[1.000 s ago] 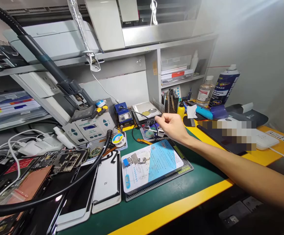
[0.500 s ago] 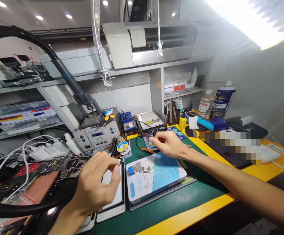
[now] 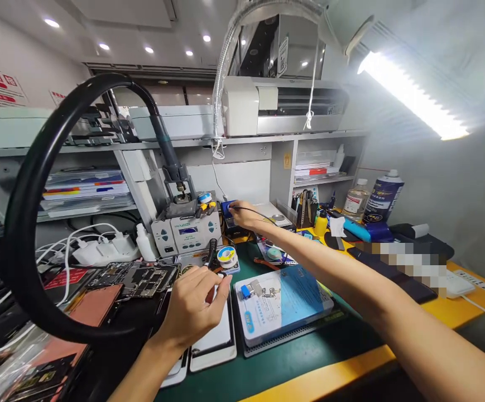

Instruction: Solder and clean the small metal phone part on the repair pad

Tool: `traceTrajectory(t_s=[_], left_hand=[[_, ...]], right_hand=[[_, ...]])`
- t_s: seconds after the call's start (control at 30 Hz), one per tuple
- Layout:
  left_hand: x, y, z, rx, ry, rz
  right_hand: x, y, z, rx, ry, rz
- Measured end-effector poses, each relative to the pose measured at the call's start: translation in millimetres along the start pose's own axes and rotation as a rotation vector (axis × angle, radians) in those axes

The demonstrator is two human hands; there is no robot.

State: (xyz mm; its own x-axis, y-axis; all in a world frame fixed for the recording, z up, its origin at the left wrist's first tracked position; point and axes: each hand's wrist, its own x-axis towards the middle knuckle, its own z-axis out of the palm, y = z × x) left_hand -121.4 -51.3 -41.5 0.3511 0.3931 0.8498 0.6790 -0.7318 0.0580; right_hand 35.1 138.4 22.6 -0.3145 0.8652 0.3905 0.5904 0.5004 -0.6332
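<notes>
My right hand reaches to the back of the bench, its fingers closed at the blue holder. They grip the black-corded soldering iron there, mostly hidden by the fingers; its cord runs back over the hand. Nearer to me, my left hand is raised above a white-framed tablet-like panel, thumb and index finger pinched. Whatever is between those fingertips is too small to make out. Right of it lies a flat white and blue box, with small metal parts on top.
A grey rework station and a solder spool stand behind my left hand. Circuit boards and a thick black hose fill the left side. A spray can and bottle stand at the back right.
My right hand has moved left and away from me, from above the box to the blue holder, closing on the soldering iron. My left hand stays pinched above the panel. The view has shifted.
</notes>
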Motion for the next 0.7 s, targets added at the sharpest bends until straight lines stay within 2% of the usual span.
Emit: traceTrajectory(t_s=[0.1,0.2,0.37,0.47,0.6,0.63,0.7], left_hand=[[-0.8,1.9,-3.3,-0.011,0.01,-0.014],[0.6,5.0,-7.1,-0.03,0.042,-0.055],[6.6,11.2,-16.7,-0.056,0.21,-0.224],[9.3,12.7,-20.9,-0.103,0.294,-0.419],[11.2,9.6,-20.1,-0.219,0.332,-0.722],[11.1,7.8,-18.8,-0.229,0.335,-0.773],[9.2,3.4,-14.9,-0.199,0.3,-0.785]], right_hand=[[0.6,-4.3,-7.7,0.065,0.009,0.017],[-11.6,-6.5,-28.5,0.185,0.036,0.049],[-63.0,0.1,-80.9,0.536,0.145,0.102],[-99.3,11.8,-102.8,0.759,0.2,0.165],[-131.7,30.0,-106.2,0.97,0.16,0.293],[-136.9,34.1,-104.0,1.011,0.14,0.324],[-145.0,41.0,-98.1,1.083,0.101,0.373]])
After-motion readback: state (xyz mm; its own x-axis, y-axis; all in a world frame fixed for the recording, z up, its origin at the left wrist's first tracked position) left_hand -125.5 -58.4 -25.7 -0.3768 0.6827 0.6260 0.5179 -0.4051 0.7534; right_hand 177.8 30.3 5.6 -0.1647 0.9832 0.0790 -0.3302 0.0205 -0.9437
